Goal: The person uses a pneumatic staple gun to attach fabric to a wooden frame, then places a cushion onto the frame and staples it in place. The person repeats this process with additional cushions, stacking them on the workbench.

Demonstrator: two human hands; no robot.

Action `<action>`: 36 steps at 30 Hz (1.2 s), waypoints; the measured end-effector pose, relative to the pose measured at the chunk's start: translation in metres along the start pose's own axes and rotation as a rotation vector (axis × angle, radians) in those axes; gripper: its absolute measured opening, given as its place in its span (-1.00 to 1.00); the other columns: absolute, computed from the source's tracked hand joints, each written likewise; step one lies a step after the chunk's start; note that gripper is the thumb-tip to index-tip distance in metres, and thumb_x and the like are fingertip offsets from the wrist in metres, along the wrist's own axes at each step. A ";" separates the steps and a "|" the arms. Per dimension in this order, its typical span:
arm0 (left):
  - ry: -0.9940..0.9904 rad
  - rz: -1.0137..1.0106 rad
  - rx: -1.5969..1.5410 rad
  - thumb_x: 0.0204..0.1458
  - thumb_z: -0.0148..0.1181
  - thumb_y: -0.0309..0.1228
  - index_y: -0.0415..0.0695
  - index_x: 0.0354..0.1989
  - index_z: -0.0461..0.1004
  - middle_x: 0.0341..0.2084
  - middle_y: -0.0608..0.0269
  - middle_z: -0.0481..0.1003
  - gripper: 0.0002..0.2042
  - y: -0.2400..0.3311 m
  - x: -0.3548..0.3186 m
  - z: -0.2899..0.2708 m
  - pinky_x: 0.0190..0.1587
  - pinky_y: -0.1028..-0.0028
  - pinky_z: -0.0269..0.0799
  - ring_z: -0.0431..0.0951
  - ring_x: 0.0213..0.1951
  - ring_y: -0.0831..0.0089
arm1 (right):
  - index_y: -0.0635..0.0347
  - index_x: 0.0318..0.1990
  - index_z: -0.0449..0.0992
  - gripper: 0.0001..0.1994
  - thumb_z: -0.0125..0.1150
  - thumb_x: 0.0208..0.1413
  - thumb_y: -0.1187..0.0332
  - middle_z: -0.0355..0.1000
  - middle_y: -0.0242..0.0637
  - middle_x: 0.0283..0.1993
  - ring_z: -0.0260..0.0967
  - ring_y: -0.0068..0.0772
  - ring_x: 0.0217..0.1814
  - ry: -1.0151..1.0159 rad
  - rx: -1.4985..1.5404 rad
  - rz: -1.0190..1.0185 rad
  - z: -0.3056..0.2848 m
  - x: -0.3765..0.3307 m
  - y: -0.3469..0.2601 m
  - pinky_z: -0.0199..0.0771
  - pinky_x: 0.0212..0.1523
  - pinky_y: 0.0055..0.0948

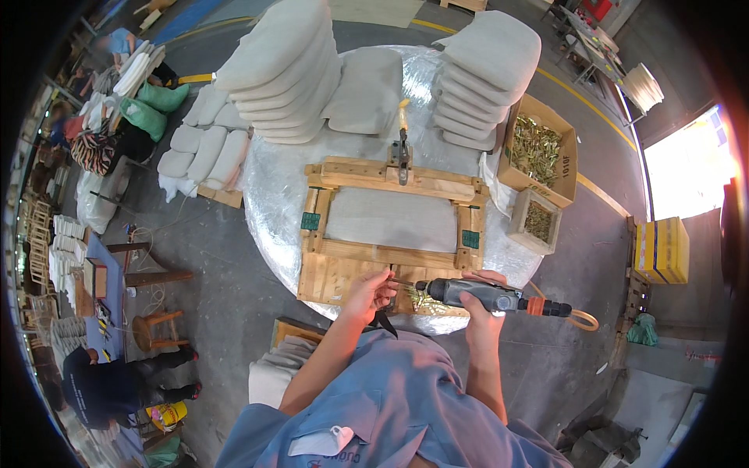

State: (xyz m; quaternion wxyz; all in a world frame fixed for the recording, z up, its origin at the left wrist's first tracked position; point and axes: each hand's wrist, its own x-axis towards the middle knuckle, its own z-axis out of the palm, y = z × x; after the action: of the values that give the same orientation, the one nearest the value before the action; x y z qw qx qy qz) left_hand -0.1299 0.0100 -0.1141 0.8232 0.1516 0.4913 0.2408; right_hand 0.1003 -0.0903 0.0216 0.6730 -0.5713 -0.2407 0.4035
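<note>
Head view: right hand (482, 300) grips the pneumatic screwdriver (468, 293) at the wooden seat frame (390, 234) (near edge); left hand (370, 290) pinches a screw there; keep the bit square.

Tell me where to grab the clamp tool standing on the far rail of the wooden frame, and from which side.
Grip the clamp tool by its yellowish handle, which sticks out past the wooden frame toward the cushion stacks. Come from above on the far side: its dark lower part sits on the rail, while the handle looks free.
</note>
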 end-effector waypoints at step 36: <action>-0.140 0.129 0.034 0.33 0.40 -0.42 -0.30 0.21 0.55 -0.08 0.09 0.70 -0.64 0.031 0.019 -0.042 -0.25 0.44 0.61 0.70 -0.25 0.42 | 0.11 0.27 0.37 -0.42 0.39 0.09 0.65 0.58 -0.05 0.16 0.62 -0.17 0.19 0.062 0.217 0.194 0.008 0.023 0.017 0.76 0.12 -0.16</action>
State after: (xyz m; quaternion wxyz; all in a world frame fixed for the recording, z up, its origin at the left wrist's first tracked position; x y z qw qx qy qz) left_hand -0.1666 0.0472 -0.1327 0.8356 0.2134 0.4257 0.2740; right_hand 0.1024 -0.0658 0.0044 0.6958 -0.5278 -0.1182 0.4726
